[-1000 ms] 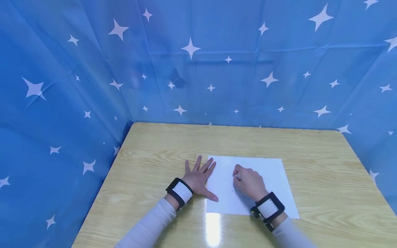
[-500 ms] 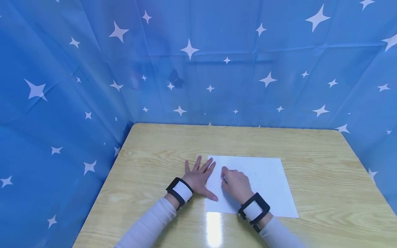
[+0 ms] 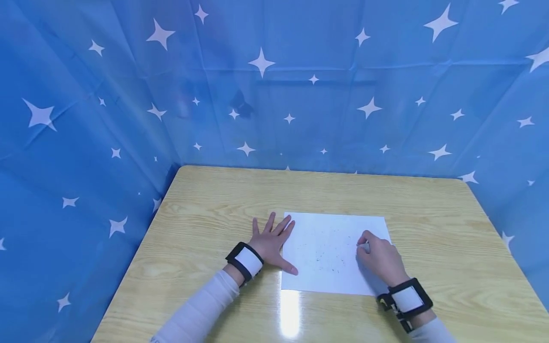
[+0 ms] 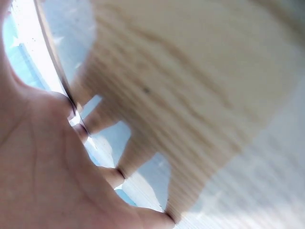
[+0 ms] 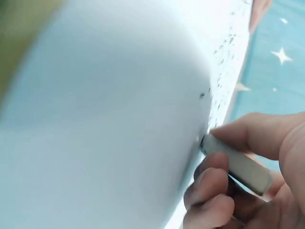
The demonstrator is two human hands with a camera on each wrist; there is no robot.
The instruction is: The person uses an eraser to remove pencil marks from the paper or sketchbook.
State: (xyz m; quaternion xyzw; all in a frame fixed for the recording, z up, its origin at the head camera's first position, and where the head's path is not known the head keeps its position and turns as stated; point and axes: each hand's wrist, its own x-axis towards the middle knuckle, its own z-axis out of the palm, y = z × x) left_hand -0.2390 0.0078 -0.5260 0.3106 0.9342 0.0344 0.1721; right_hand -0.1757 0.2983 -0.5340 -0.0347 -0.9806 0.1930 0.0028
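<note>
A white sheet of paper [image 3: 309, 281] lies on the wooden table, with small dark crumbs [image 3: 336, 259] scattered over its middle. My left hand [image 3: 268, 245] rests with spread fingers at the paper's left edge, thumb and some fingertips on the sheet. In the left wrist view its fingertips [image 4: 164, 220] touch the surface. Near the paper's right edge, my right hand [image 3: 381, 259] pinches a small whitish eraser [image 5: 243, 167] between thumb and curled fingers. The eraser's dark-smudged end meets the paper in the right wrist view; the palm side of its grip is partly hidden.
The light wood table [image 3: 214, 195] extends around the sheet on all sides. Behind it and at the left hangs a blue curtain [image 3: 274, 105] with white stars. A bright light reflection shows on the table just below the paper.
My right hand with the eraser first shifted left over the paper, then moved right to near its right edge. More crumbs show on the sheet. My left hand stays in place.
</note>
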